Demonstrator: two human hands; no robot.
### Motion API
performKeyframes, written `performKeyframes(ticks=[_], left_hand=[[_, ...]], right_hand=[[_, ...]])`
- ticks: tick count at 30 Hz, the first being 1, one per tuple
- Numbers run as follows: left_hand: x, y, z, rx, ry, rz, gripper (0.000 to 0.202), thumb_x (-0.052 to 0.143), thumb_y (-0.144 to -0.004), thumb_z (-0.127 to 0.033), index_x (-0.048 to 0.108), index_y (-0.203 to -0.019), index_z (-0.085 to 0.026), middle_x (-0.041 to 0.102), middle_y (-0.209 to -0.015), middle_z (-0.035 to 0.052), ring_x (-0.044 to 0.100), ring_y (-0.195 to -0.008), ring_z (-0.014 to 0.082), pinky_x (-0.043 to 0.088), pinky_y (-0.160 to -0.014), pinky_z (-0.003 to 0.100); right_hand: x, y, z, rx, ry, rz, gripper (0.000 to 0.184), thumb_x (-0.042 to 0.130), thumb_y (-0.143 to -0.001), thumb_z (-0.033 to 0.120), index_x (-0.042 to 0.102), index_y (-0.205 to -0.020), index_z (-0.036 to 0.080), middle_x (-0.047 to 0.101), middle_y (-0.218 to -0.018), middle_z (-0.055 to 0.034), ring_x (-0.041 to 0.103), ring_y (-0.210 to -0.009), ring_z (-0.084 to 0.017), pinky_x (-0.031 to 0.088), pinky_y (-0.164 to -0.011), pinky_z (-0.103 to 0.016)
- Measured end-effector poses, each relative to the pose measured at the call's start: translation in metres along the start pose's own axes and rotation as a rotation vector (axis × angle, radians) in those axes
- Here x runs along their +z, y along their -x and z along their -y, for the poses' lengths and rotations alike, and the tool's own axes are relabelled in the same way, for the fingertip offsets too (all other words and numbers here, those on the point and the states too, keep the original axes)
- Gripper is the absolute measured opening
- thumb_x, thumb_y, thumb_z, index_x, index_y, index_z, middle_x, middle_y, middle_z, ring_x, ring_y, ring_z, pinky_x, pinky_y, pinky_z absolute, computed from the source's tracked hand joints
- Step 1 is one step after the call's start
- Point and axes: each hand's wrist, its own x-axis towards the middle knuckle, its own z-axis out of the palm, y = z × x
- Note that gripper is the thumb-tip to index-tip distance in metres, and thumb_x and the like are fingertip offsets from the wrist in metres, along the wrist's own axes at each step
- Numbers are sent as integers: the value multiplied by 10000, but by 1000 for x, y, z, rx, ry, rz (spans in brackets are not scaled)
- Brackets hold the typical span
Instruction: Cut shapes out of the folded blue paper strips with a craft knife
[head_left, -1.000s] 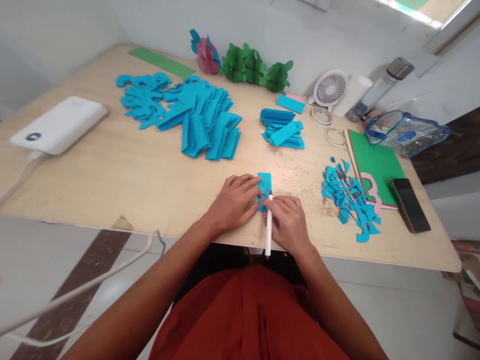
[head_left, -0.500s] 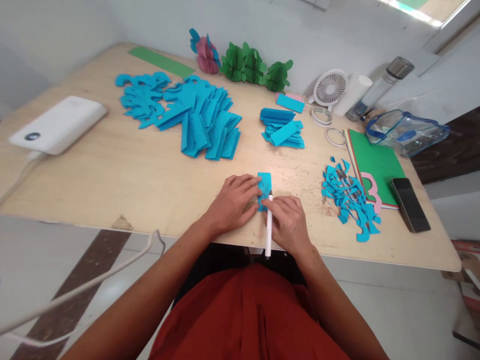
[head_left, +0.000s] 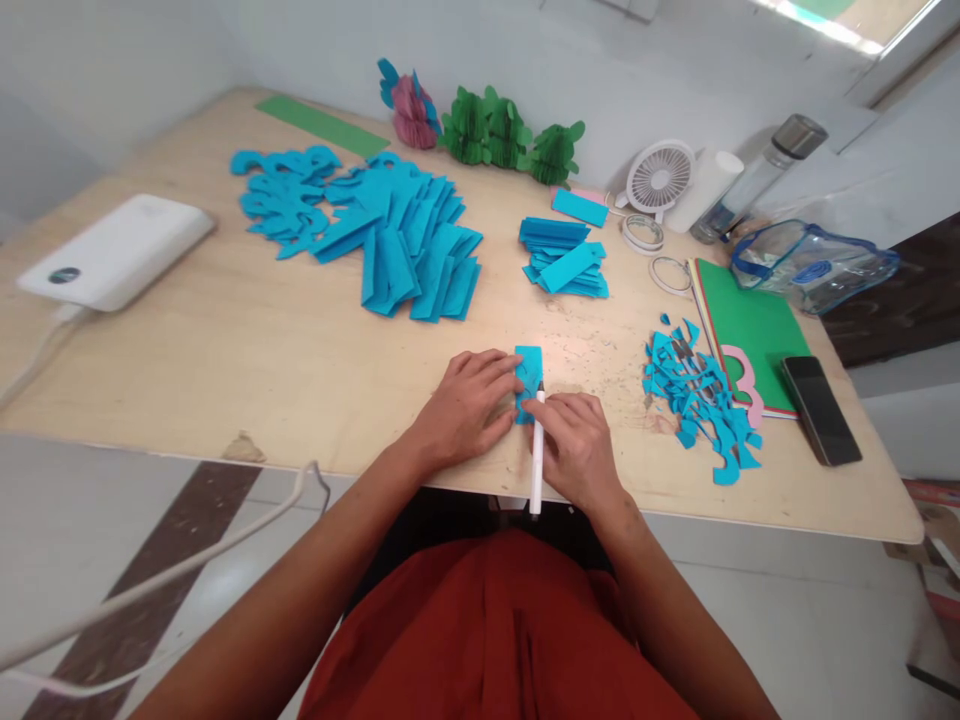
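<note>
Near the table's front edge lies a small folded blue paper strip [head_left: 529, 362], with faint curved lines on its face. My left hand [head_left: 472, 405] rests flat beside it, fingers extended and fingertips pressing on its left side. A white pen-shaped craft knife [head_left: 537, 465] is pinched in my right hand [head_left: 581, 440], its dark tip touching the strip's right edge. The knife's back end points toward my body. My right thumb or fingertip also touches the lower part of the strip.
Blue cut-out shapes [head_left: 285, 195] and folded strips [head_left: 424, 240] lie back left, more strips [head_left: 566, 265] at centre. Blue scraps [head_left: 694, 390] lie right, beside green paper [head_left: 757, 325] and a phone [head_left: 821, 410]. A fan [head_left: 660, 178] and power bank [head_left: 120, 250] stand farther off.
</note>
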Motion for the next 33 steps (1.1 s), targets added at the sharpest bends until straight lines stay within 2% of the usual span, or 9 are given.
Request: performKeyframes(ticks=[8,16,26,33], left_hand=[[0,0,1,6,30,-37,305,383,-900,-156,642,-1054,-199,617,-1348,92,473,-1313,274,359,-1071,501],[1,-1,1,-11,24,-19,274,436,-892,-186,652,-1058,-220,630,-1325,83,473,-1318,284,351,-1080,513],[3,0,2,0,37,-52,230,519,-876,-258,639,-1066,-208,599,-1364,99,486,-1297,290,358,-1078,499],[-2,-1,-2,5,52,-56,233,522,-875,-243,631,-1076,-200,616,-1340,105,488,-1292,286,363,-1084,503]], right_hand=[[0,0,1,-5,6,-7,306,495,-880,98,686,-1110,162,727,-978,-95,604,-984,-239,413,-855,-394],[0,0,0,0,12,12,327,500,-877,103,684,-1138,176,727,-977,-92,599,-992,-244,414,-852,-402],[-1,-1,2,-13,4,-19,303,485,-889,112,677,-1116,170,724,-937,-91,604,-952,-240,412,-836,-388],[0,-1,0,-32,-7,-38,305,497,-866,89,680,-1094,176,720,-905,-81,608,-943,-240,406,-842,-392]])
